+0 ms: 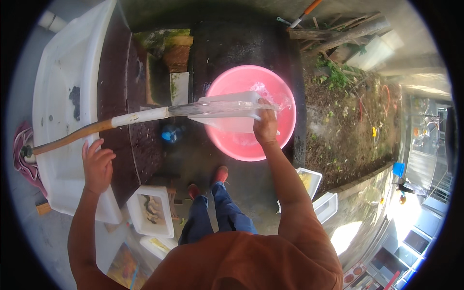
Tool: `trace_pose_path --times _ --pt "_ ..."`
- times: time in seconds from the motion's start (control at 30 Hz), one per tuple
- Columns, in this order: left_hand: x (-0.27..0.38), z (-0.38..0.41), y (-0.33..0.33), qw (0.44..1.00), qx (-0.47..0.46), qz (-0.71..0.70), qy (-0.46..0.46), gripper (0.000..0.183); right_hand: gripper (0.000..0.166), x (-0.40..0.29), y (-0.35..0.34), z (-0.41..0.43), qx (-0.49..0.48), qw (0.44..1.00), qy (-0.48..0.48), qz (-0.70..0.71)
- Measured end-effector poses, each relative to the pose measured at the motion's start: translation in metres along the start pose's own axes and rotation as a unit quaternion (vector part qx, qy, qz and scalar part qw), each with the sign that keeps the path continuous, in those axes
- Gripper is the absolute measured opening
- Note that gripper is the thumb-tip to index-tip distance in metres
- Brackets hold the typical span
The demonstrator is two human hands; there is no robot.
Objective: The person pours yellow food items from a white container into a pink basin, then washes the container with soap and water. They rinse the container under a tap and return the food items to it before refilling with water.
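My right hand (267, 121) grips the rim of a white plastic container (224, 125), which is tilted over a large pink plastic basin (217, 81). A clear stream of water (203, 108) shoots across the container toward the basin, where it splashes. The water comes from a white pipe end (139, 117) fitted to a brown hose (76, 137). Just below the hose, at the edge of a white sink (58, 174), my left hand (98, 165) has its fingers apart and holds nothing. Whether its fingertips touch the sink rim, I cannot tell.
A white tub (165, 210) with dark and pale pieces inside stands left of my feet. More white containers (325, 206) are at the right. A blue-capped clear bottle (169, 135) lies near the basin. Beyond are a soil bed (340, 141) and stacked wood (340, 34).
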State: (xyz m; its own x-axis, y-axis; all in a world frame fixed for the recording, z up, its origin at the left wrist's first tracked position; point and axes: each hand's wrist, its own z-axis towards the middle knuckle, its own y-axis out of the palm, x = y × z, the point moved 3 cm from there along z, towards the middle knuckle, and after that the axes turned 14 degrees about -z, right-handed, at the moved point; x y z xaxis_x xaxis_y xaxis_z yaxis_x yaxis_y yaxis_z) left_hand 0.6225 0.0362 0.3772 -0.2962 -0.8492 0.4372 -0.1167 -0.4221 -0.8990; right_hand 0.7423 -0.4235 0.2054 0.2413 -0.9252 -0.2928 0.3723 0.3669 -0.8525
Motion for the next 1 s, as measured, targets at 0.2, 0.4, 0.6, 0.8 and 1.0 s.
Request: trace_pose_path --times 0.2,0.4,0.6,0.8,1.0 --pt "0.002 0.002 0.001 1.000 0.025 0.005 -0.010 0.019 0.045 -0.003 -0.044 0.023 0.048 0.997 -0.002 -0.060" --pt "0.002 0.002 0.000 1.000 0.025 0.003 -0.013 0.019 0.038 0.034 -0.083 0.025 0.100 0.993 0.062 -0.008" --pt "0.001 0.003 0.000 0.999 0.026 -0.002 -0.018 0.019 0.037 0.096 -0.071 0.006 0.146 0.971 0.155 0.107" --pt "0.001 0.002 0.001 0.999 0.026 -0.001 -0.025 0.019 0.044 0.148 -0.055 -0.031 0.074 0.872 0.474 0.099" --pt "0.001 0.004 0.002 0.999 0.020 0.009 -0.027 0.020 0.047 0.176 -0.019 -0.097 0.133 0.717 0.650 0.213"
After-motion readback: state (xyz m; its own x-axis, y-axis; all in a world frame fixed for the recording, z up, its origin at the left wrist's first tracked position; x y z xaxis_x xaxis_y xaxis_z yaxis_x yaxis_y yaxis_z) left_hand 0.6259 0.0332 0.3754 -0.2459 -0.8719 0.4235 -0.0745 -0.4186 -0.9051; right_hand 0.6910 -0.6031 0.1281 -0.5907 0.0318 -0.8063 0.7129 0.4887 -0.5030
